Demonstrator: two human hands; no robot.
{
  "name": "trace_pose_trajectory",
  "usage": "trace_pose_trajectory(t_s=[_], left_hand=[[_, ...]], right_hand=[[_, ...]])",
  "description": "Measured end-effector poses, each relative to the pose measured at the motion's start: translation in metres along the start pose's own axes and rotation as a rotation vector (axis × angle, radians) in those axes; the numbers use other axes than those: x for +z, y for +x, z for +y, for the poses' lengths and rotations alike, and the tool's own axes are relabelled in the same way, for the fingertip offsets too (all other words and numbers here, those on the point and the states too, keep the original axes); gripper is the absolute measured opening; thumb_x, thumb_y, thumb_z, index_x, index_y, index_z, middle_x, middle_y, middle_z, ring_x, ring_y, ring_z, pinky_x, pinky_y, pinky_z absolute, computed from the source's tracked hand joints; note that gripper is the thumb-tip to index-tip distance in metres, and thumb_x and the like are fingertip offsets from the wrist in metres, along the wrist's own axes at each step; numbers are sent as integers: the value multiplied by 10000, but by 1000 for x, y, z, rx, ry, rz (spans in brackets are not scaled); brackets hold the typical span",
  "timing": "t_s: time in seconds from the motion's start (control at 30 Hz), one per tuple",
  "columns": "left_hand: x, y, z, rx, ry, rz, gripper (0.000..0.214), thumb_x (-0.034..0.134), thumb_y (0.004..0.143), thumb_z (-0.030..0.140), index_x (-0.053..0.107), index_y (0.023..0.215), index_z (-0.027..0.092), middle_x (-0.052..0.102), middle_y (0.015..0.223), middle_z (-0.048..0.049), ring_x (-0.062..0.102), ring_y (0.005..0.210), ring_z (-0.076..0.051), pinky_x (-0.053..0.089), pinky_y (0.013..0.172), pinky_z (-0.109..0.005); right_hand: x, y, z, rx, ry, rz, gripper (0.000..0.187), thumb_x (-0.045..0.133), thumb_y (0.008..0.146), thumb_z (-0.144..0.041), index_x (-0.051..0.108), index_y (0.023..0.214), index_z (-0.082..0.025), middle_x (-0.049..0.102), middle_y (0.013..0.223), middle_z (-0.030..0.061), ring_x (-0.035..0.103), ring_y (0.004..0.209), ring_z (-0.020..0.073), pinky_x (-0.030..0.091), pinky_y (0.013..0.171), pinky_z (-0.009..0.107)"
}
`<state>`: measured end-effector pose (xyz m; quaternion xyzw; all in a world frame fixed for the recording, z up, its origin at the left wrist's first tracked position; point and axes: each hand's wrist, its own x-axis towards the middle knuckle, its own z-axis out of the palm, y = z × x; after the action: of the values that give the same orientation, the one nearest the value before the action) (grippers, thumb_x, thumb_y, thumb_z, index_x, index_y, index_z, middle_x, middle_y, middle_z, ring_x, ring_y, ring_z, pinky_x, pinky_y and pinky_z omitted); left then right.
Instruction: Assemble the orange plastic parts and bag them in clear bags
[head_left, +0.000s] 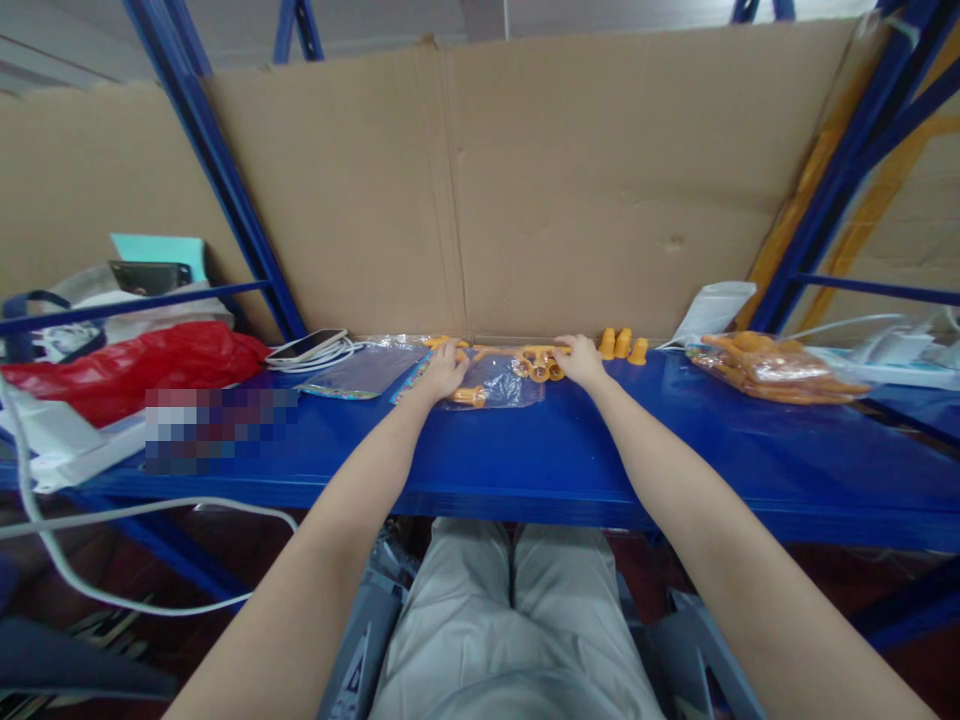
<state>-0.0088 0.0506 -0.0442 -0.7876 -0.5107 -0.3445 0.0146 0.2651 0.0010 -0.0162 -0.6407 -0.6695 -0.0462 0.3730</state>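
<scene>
On the blue shelf, a clear plastic bag [506, 388] with a coloured edge lies in front of me. My left hand [445, 372] rests over its left side, fingers reaching forward and partly spread. Beside that hand, an orange plastic piece [471, 397] shows at the bag's near side. Several orange ring-shaped parts [538, 366] lie at the right end of the bag. My right hand [583, 362] is next to them, its fingers bent round an orange part whose shape is mostly hidden. Just right of it stand orange thimble-shaped cups [622, 344].
Farther left are another flat clear bag [360, 372], a phone [307, 347] with a white cable and a red bag [150, 368]. A packed bag of orange parts [776, 368] and a power strip [892, 368] lie right. A cardboard wall [600, 180] closes the back.
</scene>
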Motion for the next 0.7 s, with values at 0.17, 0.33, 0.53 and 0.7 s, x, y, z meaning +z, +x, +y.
trace_pose_trajectory(t_s=[0.17,0.33,0.53,0.7], left_hand=[[-1,0,-3,6,4,13,450,415,886,278,432,1310,128,526,1382,-185,450,1345,-261,281,1164,-441],[-1,0,-4,-18,8,7,480,413,900,306,421,1327,88,498,1403,-213,432,1359,-270,281,1164,-426],[2,2,-9,5,-9,34,465,423,901,332,434,1320,129,515,1395,-190,445,1347,-271,293,1155,-453],[3,2,-10,16,-15,40,461,428,895,333,442,1312,139,526,1382,-186,453,1339,-271,294,1154,-458]], right_hand=[[-2,-12,-16,-113,-179,-199,366,428,957,-261,664,1237,-278,632,1287,97,516,1238,273,409,989,465],[-4,-12,-25,-133,-228,-313,379,371,988,-281,703,1171,-300,646,1282,81,536,1231,266,403,973,451],[-4,-13,-21,-165,-158,-323,394,425,963,-472,685,1197,-290,693,1200,76,574,1172,277,372,982,467],[-5,-14,-22,-145,-192,-328,344,551,882,-466,699,1140,-294,691,1191,65,584,1142,290,386,955,476]])
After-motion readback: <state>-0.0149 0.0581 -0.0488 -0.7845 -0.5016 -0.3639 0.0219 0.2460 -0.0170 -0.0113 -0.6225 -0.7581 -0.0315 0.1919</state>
